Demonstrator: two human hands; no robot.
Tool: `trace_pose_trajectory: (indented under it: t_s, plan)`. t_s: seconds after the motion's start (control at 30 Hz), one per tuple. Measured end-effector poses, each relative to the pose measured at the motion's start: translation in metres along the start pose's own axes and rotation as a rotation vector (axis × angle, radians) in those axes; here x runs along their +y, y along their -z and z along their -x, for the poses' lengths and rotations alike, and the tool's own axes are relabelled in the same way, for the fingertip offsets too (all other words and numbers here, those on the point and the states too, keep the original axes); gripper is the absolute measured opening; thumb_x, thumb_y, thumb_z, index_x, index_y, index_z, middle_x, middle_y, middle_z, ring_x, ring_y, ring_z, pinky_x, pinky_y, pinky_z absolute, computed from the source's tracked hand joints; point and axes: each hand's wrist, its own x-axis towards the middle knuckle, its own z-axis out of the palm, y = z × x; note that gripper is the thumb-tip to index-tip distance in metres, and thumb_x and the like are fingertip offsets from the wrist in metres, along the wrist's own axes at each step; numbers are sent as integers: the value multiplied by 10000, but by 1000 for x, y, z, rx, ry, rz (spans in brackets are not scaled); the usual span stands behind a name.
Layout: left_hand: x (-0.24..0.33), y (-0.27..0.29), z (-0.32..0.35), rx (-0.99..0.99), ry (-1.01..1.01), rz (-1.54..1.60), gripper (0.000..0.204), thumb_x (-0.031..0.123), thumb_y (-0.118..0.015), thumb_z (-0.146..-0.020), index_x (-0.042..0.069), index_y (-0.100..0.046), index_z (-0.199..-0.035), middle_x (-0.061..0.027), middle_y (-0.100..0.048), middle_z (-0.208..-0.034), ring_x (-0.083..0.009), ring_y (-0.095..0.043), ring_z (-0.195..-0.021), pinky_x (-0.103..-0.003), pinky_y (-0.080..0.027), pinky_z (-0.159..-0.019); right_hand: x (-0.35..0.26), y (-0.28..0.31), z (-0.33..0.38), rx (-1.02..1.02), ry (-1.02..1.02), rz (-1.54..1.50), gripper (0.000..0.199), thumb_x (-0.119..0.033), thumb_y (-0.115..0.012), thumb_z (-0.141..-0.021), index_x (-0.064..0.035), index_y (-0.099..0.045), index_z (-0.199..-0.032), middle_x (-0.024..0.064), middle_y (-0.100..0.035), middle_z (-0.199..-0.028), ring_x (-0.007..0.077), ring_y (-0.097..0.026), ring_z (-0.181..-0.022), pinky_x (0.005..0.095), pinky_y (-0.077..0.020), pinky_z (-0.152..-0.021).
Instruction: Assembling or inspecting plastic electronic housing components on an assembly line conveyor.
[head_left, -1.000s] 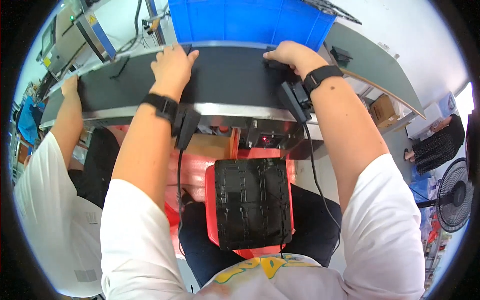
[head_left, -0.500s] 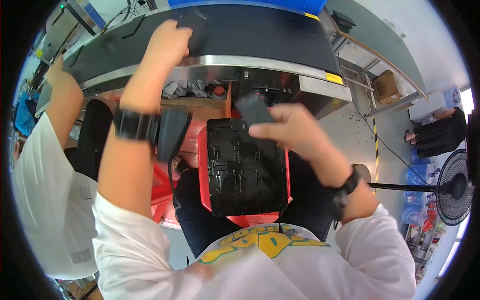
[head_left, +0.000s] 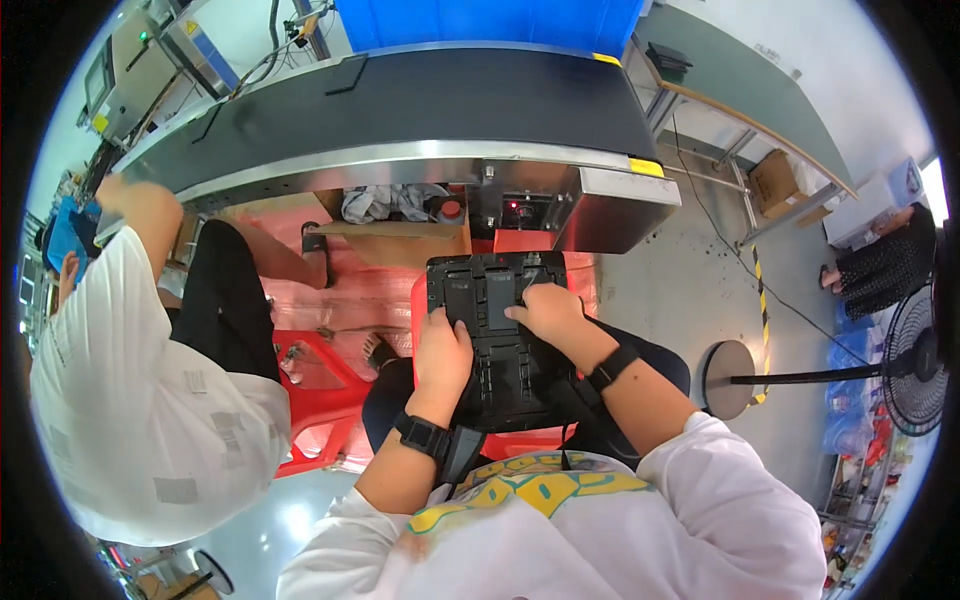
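Note:
A black moulded tray (head_left: 505, 385) with several compartments lies over a red stool (head_left: 418, 292) between my knees. Two flat, dark rectangular pieces sit side by side in its far part: the left piece (head_left: 459, 299) and a greyer right piece (head_left: 501, 290). My left hand (head_left: 443, 355) is over the tray's left side, fingers curled at the near end of the left piece. My right hand (head_left: 550, 315) comes from the right, its thumb tip at the right piece's edge and its fingers bent. Both hands look closed on these pieces, though the fingertips are partly hidden.
Beyond the tray runs a black conveyor belt (head_left: 450, 105) carrying a flat dark piece (head_left: 346, 75). A blue bin (head_left: 490, 22) stands behind it, a cardboard box (head_left: 400, 243) below. A co-worker's arm (head_left: 150, 215) is at left, a fan (head_left: 915, 365) at right.
My left hand has come back from the conveyor down to the tray. My right hand has lowered its dark flat piece into the tray. My view has shifted slightly.

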Motion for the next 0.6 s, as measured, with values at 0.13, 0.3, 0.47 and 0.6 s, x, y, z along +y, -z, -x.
trace_pose_trajectory:
  t_s: [0.13, 0.3, 0.47, 0.6]
  plan:
    - [12, 12, 4, -65, -57, -367, 425, 204, -644, -745, -5, -506, -1089, -204, -352, -1289, -376, -407, -1118, -477, -394, -855, -2, 37, 35, -354, 137, -192, 419, -420, -589, -803, -2, -625, -817, 161, -634, -782, 300, -624, -706, 387, -489, -652]
    - [-8, 15, 4, 112, -427, -479, 555, 274, -643, -738, -28, -466, -1170, -225, -285, -1350, -383, -246, -1273, -521, -212, -1027, -46, 163, 55, -586, 399, -616, 279, -304, -516, -901, -32, -578, -896, 26, -588, -707, 106, -587, -623, 238, -473, -580]
    - [4, 22, 0, 5, -237, -532, 672, 327, -615, -756, -68, -384, -1248, -255, -170, -1409, -378, -161, -1320, -542, -165, -1042, -77, 277, 1, -163, 558, -698, 342, -343, -527, -875, -9, -579, -925, 41, -609, -727, 117, -599, -614, 234, -469, -521]
    - [10, 28, -1, 40, -322, -437, 733, 356, -602, -765, -80, -330, -1288, -255, -174, -1413, -375, -141, -1330, -547, -134, -1053, -78, 304, -70, 166, 237, -596, 371, -376, -534, -858, -11, -572, -913, 45, -583, -766, 119, -567, -640, 247, -455, -528]
